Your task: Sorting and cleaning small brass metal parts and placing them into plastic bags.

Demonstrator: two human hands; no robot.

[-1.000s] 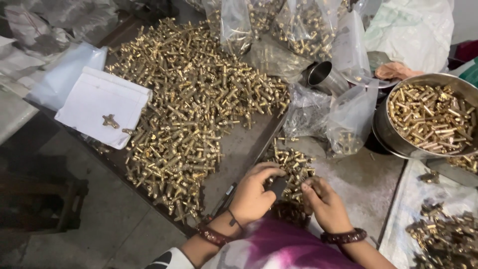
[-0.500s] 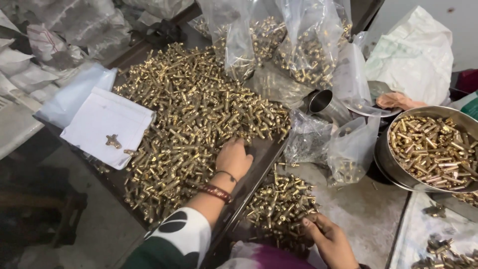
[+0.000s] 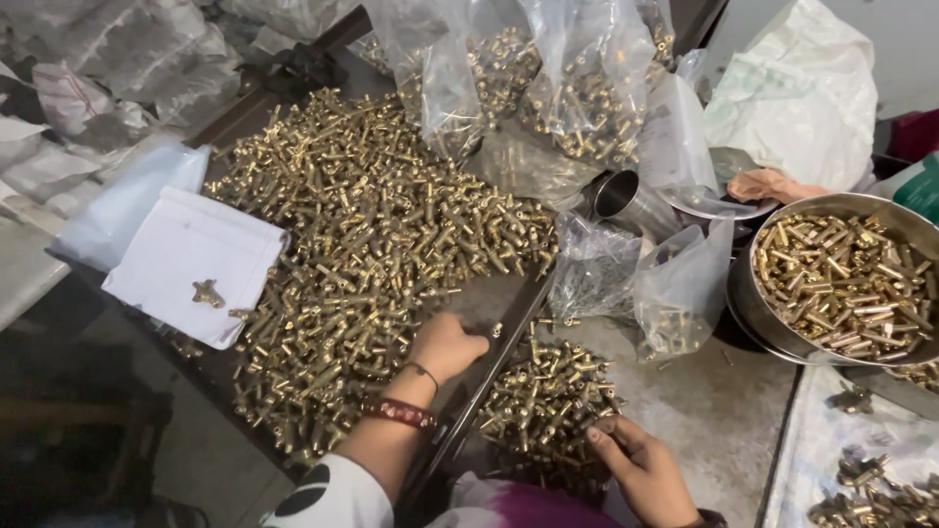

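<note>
Down at the bottom edge, your arms were cut off by the frame, and a pink and white cloth point(image 3: 509, 504) covered part of your lap. Your left hand point(image 3: 445, 344) lay knuckles-up on the big heap of brass fittings point(image 3: 372, 235) spread over the dark tray point(image 3: 489, 303); its fingers curled down into the pieces, so I cannot tell whether they closed on anything. Your right hand point(image 3: 641, 467) sat at the near edge of the smaller brass pile point(image 3: 543, 396), fingertips pinched together on what looked like one small fitting, though the piece itself was too small and shadowed to make out.

Between the two piles ran the tray's raised rim, which your left forearm crossed. A white folded paper point(image 3: 196, 259) rested on the left side of the tray with a single cross-shaped brass part point(image 3: 206, 292) on it. Behind the big heap stood clear plastic bags point(image 3: 548, 88) holding more fittings, their contents blurred by the film. Crumpled empty bags point(image 3: 636, 274) lay just beyond the small pile, beside a tipped steel cup point(image 3: 626, 198). To your right, a steel bowl point(image 3: 743, 303) full of brass pieces was partly cut off, as was a scatter of parts on white sheet point(image 3: 871, 489).
</note>
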